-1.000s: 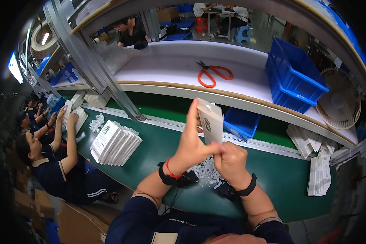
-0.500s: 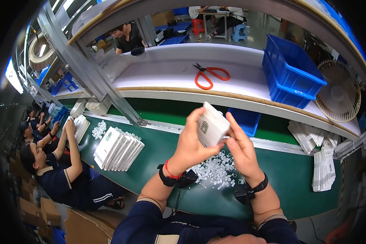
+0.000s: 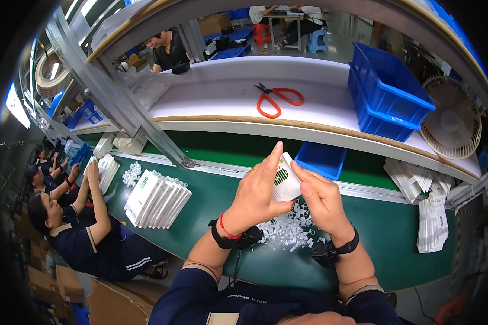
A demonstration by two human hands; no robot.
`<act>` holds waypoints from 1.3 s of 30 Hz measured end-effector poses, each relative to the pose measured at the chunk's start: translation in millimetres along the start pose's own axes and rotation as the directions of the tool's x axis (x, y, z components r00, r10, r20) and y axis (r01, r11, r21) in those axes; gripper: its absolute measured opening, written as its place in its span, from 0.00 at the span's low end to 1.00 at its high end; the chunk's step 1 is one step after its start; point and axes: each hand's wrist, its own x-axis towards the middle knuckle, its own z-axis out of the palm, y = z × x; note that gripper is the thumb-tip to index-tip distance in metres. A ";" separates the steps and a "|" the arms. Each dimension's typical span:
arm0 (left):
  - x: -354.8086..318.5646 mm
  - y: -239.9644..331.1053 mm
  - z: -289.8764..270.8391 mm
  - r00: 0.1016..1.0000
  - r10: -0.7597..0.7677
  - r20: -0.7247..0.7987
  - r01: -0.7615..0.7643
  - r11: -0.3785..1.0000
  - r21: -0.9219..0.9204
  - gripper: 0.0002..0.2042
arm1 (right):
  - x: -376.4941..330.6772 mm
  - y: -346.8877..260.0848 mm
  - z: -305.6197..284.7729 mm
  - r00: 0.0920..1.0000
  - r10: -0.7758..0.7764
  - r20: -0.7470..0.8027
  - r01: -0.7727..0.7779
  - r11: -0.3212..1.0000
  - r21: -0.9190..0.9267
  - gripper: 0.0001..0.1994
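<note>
Between my two hands, above the green table, is a small white carton (image 3: 288,187) with a green print on its face. My left hand (image 3: 259,189) lies along its left side, fingers stretched upward and thumb under the lower edge. On the opposite side my right hand (image 3: 324,203) grips the carton, its fingers bent over the edge and partly hiding it. Beneath my hands a loose pile of small clear and white plastic pieces (image 3: 284,232) is spread on the table. To the left, several similar white cartons (image 3: 156,200) stand in a leaning row.
Flat white cartons (image 3: 432,225) lie at the right. Above runs a shelf (image 3: 217,92) with red-handled cutters (image 3: 276,100), stacked blue bins (image 3: 387,97) and a fan (image 3: 451,119). A blue tray (image 3: 322,160) sits below it. A co-worker (image 3: 76,222) sits at the left.
The carton has turned in my hands, so its printed face shows more toward me, and it sits slightly lower. My left fingers have straightened upward; my right fingers have folded in over its edge.
</note>
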 end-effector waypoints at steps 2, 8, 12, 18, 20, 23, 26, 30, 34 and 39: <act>-2.4 0.3 0.0 0.999 0.038 -0.007 -0.038 0.998 0.040 0.53 | -2.8 4.2 -2.2 0.998 0.037 0.044 -0.038 0.999 0.025 0.20; 1.7 4.8 4.8 0.995 0.102 0.017 -0.103 0.980 0.170 0.52 | 2.1 0.6 -2.4 0.931 0.330 -0.155 -0.221 0.849 0.480 0.06; 3.5 0.6 6.7 1.000 0.014 0.002 -0.014 0.972 0.236 0.46 | 0.3 6.5 -5.1 0.921 0.319 -0.223 -0.191 0.870 0.454 0.03; 1.7 6.4 7.7 1.000 -0.007 0.018 0.003 0.975 0.224 0.42 | -2.7 1.3 -3.2 0.920 0.233 -0.316 -0.131 0.941 0.312 0.02; 0.6 7.3 8.1 1.000 0.003 0.005 -0.004 0.973 0.233 0.42 | -5.2 7.4 -0.2 0.926 0.172 -0.337 -0.091 0.966 0.243 0.02; -0.7 6.1 7.3 1.000 0.025 -0.016 -0.020 0.964 0.265 0.44 | -5.6 8.0 -0.4 0.943 0.116 -0.313 -0.061 0.982 0.179 0.01; -1.8 3.9 6.4 0.998 0.025 -0.052 -0.011 0.964 0.267 0.45 | -1.6 6.4 -2.6 0.966 0.093 -0.243 -0.047 0.980 0.192 0.06; 0.6 0.0 8.3 0.994 0.006 -0.112 0.025 0.961 0.274 0.46 | 1.2 4.7 -3.2 0.988 0.020 -0.151 0.002 0.989 0.146 0.15; 1.9 -0.8 11.4 0.991 -0.019 -0.135 0.058 0.955 0.292 0.45 | 0.8 9.2 2.5 0.987 0.008 -0.159 0.003 0.998 0.068 0.18; -0.5 -0.9 8.2 0.977 -0.029 -0.211 0.079 0.969 0.234 0.43 | 4.0 1.2 19.9 0.972 -0.124 -0.201 0.102 0.988 -0.115 0.24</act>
